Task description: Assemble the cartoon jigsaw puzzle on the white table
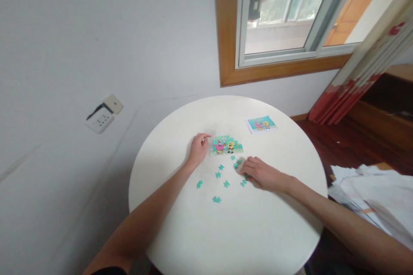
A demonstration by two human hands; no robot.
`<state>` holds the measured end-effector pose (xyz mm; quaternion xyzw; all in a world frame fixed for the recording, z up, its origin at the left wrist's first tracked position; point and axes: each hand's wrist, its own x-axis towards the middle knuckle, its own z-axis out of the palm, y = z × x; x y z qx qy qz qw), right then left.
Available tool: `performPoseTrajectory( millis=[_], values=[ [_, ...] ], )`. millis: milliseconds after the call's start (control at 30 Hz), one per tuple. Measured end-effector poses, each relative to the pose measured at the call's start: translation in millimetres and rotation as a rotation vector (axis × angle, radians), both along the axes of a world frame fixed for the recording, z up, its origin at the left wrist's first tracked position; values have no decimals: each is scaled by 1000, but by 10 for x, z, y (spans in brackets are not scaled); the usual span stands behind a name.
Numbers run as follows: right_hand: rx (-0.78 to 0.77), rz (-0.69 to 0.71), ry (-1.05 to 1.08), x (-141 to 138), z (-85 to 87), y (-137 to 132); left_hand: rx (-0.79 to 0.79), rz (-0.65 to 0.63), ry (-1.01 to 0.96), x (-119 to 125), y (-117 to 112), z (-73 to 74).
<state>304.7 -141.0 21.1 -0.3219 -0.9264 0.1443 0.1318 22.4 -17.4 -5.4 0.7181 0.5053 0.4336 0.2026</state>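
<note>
Left hand (pixel 198 150) with grip slack and apparently empty, fingers half curled, forefinger toward the upper left corner of the part-joined jigsaw (pixel 222 146); contact or narrow gap impossible to tell; so placed, probably, for steadying that edge. Near the middle of the worktop (pixel 232 232), the jigsaw, flat, picture side up, ragged at upper right. Mostly nearer the viewer, loose teal pieces (pixel 226 184), spread apart, presumably for easy comparison of outlines. Farther right, right hand (pixel 262 175), palm down, fingertips lowered among several pieces; grasp on one impossible to tell. Beyond, picture sheet (pixel 261 123), face up, presumably for viewing without covering the pieces. Underneath, round white worktop, faintly smudged around the jigsaw. In the room, from left: pale wall (pixel 64 51) with socket plate (pixel 100 120), wood-framed window (pixel 277 38), dark red floor (pixel 301 137), red-and-cream curtain (pixel 342 94), heaped papers (pixel 374 200) beside the worktop.
</note>
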Motion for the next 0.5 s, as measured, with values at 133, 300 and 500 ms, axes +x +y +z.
performPoseTrajectory(
  millis=[133, 300, 500],
  values=[
    [-20, -18, -10, 14, -33, 24, 2, 2, 6, 5, -5, 13],
    [-56, -28, 82, 30, -58, 13, 10, 0, 23, 9, -8, 23],
    [-234, -284, 548, 17, -116, 181, 10, -29, 58, 23, -20, 31]
  ],
)
